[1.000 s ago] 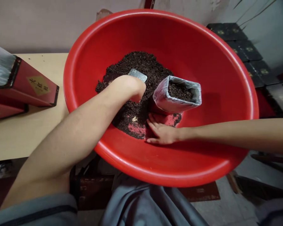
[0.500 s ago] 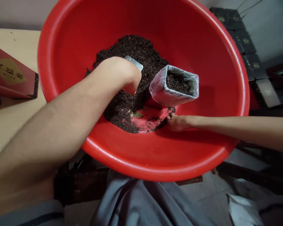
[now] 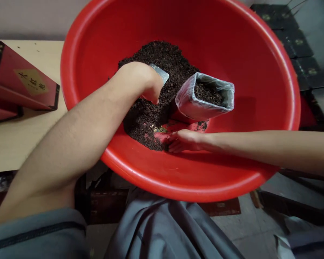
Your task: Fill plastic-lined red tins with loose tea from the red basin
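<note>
A heap of dark loose tea leaves (image 3: 164, 54) lies in a large red plastic basin (image 3: 259, 72). My left hand (image 3: 151, 86) is over the heap, closed on a flat metal scoop (image 3: 162, 75); only the scoop's shiny end shows past the wrist, and most fingers are hidden. A tall box (image 3: 194, 104) lined with clear plastic stands tilted in the basin, with tea leaves inside its open top. In front of it, my right hand (image 3: 187, 140) rests low on the basin floor, fingers stretched out against the near edge of the leaves.
Red tea boxes with a yellow label (image 3: 34, 81) are on the pale wooden table (image 3: 43, 133) at left. Stacked dark boxes (image 3: 294, 43) are at the back right. The basin's thick rim (image 3: 178, 192) passes just above my lap.
My right hand has swept leftward along the basin floor, pushing loose leaves toward the heap. The left hand stays over the heap with the scoop. The whole view has shifted slightly.
</note>
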Tool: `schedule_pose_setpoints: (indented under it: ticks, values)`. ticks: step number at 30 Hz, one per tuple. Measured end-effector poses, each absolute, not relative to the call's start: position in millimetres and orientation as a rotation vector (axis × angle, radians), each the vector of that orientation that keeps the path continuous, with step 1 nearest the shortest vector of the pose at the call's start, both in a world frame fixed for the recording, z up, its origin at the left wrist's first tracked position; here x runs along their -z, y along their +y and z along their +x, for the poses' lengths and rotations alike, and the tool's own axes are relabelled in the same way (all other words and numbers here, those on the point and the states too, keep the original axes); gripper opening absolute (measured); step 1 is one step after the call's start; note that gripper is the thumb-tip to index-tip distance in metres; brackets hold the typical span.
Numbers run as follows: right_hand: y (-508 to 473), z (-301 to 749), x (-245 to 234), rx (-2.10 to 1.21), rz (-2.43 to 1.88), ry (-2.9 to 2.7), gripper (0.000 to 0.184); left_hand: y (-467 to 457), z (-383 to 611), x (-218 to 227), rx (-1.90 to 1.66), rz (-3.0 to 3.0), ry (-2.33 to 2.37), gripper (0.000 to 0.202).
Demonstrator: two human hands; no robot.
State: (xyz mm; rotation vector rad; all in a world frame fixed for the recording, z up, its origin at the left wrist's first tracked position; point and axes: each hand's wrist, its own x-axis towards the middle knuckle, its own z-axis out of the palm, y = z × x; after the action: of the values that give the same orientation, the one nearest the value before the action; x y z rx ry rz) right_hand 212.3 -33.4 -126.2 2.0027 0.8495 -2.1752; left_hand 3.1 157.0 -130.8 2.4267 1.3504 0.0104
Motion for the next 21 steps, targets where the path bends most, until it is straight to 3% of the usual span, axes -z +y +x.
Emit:
schedule_pose_setpoints:
  ticks: [3, 7, 14, 19, 21]
  values:
    - [-29, 169, 133, 2.394, 1.97, 0.786, 0.026, 153, 2, 109, 0.375, 2.441, 1.232, 0.061]
    - [-5, 139, 122, 2.629, 1.8, 0.898, 0.035, 152, -5, 86, 0.515, 2.436, 1.253, 0.06]
    - [-13, 152, 125, 2.347, 2.007, 0.734, 0.061, 156, -4, 89, 0.402, 2.423, 1.243, 0.056]
    - [-13, 121, 127, 2.749, 1.921, 0.755, 0.054, 149, 1, 86, 0.447, 2.457, 1.263, 0.061]
    - [-9, 121, 122, 2.743, 1.941, 0.742, 0.049, 147, 2, 88, 0.464, 2.438, 1.291, 0.061]
